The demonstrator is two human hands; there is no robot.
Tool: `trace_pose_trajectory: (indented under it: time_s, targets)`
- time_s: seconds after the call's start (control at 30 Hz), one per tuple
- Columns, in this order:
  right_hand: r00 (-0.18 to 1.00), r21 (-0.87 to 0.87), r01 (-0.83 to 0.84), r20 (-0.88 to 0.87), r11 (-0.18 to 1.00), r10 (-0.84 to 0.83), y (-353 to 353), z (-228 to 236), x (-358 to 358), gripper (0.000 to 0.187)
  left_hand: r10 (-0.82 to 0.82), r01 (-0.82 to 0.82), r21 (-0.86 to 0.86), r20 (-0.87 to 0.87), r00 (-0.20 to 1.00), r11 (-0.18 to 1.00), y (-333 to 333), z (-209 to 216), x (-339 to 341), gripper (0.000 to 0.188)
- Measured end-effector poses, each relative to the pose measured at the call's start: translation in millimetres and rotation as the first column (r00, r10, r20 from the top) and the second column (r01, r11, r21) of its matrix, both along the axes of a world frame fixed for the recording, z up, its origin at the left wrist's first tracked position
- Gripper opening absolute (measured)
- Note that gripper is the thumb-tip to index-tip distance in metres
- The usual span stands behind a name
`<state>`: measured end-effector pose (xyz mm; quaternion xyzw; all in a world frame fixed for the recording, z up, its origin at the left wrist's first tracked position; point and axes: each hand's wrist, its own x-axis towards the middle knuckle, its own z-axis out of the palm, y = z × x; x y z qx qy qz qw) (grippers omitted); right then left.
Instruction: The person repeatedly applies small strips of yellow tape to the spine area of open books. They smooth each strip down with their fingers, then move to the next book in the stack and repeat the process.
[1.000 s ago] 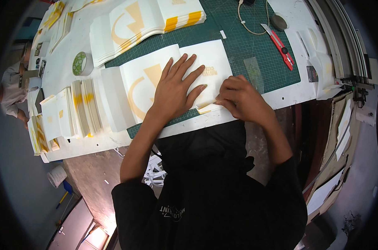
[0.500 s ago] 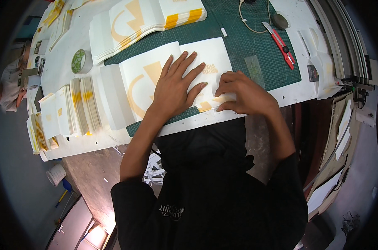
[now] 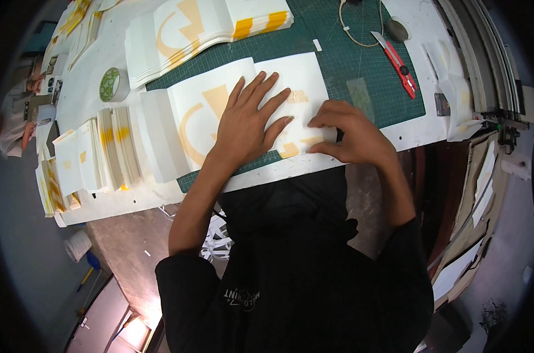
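My left hand [image 3: 252,120] lies flat with spread fingers on a white folded sheet [image 3: 199,79] printed in pale orange. My right hand [image 3: 355,132] is over the sheet's near right edge, its index finger and thumb apart and touching the paper. The other fingers of that hand are curled and partly hidden. Beneath the sheet lies a green cutting mat [image 3: 296,35]. A grey-white flap [image 3: 155,135] of paper extends at the sheet's left side.
A stack of printed sheets [image 3: 202,26] stands beyond. Folded bundles [image 3: 111,150] and a tape roll [image 3: 114,85] are left. A red utility knife [image 3: 400,67], blade out, lies right, near a looped cable [image 3: 346,29]. Another person's hand [image 3: 28,134] shows far left.
My right hand has shifted slightly right, and its index finger and thumb show a wider gap. My left hand stays in place on the sheet.
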<state>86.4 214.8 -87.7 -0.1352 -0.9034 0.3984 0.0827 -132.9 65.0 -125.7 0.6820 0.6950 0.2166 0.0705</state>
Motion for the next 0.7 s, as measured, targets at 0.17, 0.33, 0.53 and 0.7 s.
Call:
trace_pose_trajectory:
  time_s: [0.17, 0.33, 0.53, 0.7]
  targets:
    - [0.948, -0.024, 0.319, 0.021, 0.947, -0.318, 17.0, -2.5, 1.1, 0.032, -0.009, 0.009, -0.009, -0.002, 1.000, 1.000, 1.7, 3.9, 0.3, 0.050]
    - [0.921, 0.373, 0.352, -0.304, 0.858, -0.246, 43.1, -27.9, -54.5, 0.031, -0.009, 0.009, 0.006, -0.017, 1.000, 1.000, 0.1, 5.7, 0.0, 0.050]
    - [0.964, 0.445, 0.264, -0.105, 0.856, -0.242, 70.8, -46.4, -75.9, 0.039, -0.024, 0.024, 0.019, -0.005, 1.000, 1.000, 1.2, 4.3, 1.2, 0.051]
    - [0.968, 0.388, 0.252, -0.094, 0.887, -0.234, 72.9, -48.5, -74.3, 0.039, -0.013, 0.013, 0.013, -0.016, 1.000, 1.000, -0.3, 5.0, 1.2, 0.051]
